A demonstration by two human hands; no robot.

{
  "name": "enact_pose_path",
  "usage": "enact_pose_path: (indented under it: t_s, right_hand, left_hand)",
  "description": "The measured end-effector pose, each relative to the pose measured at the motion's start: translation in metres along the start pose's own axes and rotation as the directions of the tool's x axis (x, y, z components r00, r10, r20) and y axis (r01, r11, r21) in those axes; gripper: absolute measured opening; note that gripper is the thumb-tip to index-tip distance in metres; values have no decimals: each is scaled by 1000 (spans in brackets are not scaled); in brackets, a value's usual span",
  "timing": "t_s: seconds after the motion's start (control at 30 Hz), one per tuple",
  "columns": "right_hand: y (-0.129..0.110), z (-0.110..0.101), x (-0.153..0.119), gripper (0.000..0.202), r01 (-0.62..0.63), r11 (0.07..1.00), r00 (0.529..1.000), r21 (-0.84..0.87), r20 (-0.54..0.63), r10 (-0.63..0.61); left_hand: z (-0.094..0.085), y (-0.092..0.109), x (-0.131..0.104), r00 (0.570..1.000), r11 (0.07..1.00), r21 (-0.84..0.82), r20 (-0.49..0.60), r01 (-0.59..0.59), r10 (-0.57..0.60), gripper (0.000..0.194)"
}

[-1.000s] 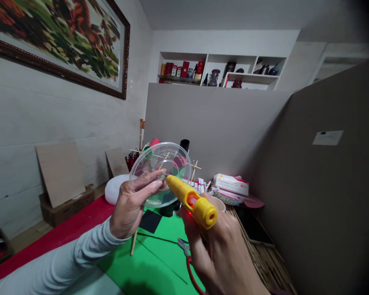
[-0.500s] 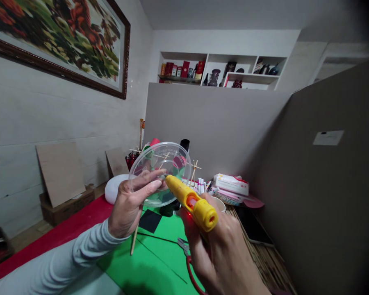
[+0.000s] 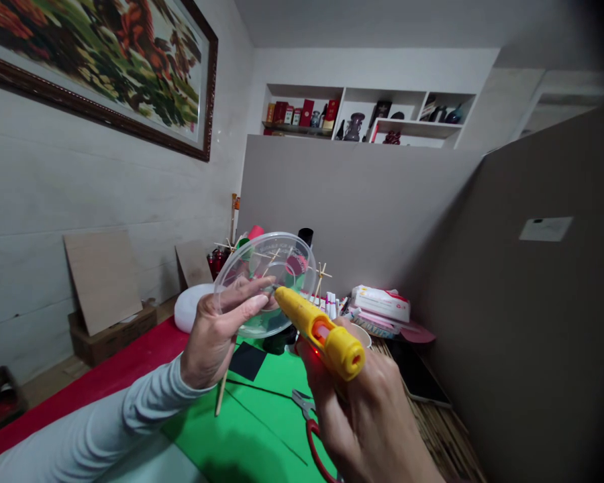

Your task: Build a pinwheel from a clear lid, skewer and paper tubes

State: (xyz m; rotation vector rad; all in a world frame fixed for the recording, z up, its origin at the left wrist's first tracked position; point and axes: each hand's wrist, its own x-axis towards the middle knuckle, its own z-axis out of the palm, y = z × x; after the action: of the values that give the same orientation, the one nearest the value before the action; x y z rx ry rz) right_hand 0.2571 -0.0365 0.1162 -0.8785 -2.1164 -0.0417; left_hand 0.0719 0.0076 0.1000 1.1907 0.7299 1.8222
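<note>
My left hand (image 3: 216, 329) grips a clear round plastic lid (image 3: 254, 258) by its near side, tilted up above the table. A thin wooden stick (image 3: 221, 396) shows below this hand; whether the fingers hold it too, I cannot tell. In my right hand (image 3: 362, 402) is a yellow hot glue gun (image 3: 312, 325) with a small red light glowing. Its nozzle points at the lid near my left fingertips; contact is too small to make out. Under the hands, red-handled scissors (image 3: 315, 436) and a black square (image 3: 248, 361) lie on a green sheet (image 3: 262, 429).
Behind the lid stand stick constructions (image 3: 321, 274) and markers (image 3: 331, 305). A packet (image 3: 380, 303) tops a pile at the right, by a grey partition (image 3: 523, 302). On the left are a white rounded object (image 3: 188, 308) and a red table cover (image 3: 131, 362).
The view has shifted slightly. The glue gun's rear end has swung a little to the right and down, its nozzle still at the lid. Both hands keep their hold.
</note>
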Motion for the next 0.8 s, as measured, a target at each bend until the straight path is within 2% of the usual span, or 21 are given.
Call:
enact_pose_path:
  t_s: [0.8]
  right_hand:
    - [0,2,0,16,2,1000,1000,18,-1,-2]
  left_hand:
    - [-1,0,0,1000,1000,6,15,-4,4,18]
